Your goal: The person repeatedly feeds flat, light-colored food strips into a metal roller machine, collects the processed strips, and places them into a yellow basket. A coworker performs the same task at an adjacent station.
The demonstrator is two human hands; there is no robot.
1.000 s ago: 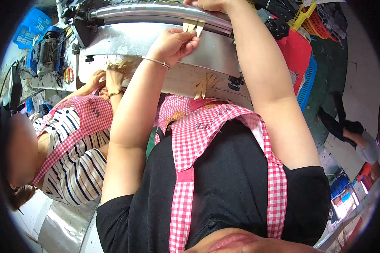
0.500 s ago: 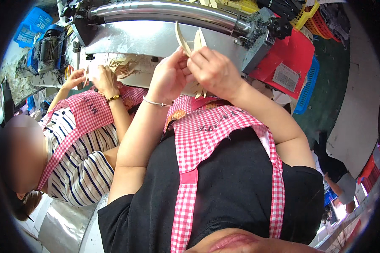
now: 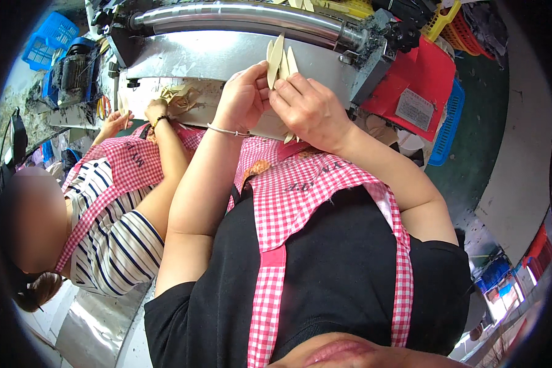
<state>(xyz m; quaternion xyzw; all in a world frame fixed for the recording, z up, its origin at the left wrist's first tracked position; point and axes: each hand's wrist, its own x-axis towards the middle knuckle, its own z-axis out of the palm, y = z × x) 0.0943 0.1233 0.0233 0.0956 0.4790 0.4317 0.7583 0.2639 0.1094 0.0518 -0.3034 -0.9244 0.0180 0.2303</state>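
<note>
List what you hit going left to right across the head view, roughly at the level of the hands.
blue basket → motor → co-worker's hand → left hand → pale wooden sticks → right hand → red bin → blue crate

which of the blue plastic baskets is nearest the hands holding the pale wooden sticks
The blue plastic basket on the right, beside the red bin. The other blue basket sits far off at the upper left, behind the co-worker's side.
</note>
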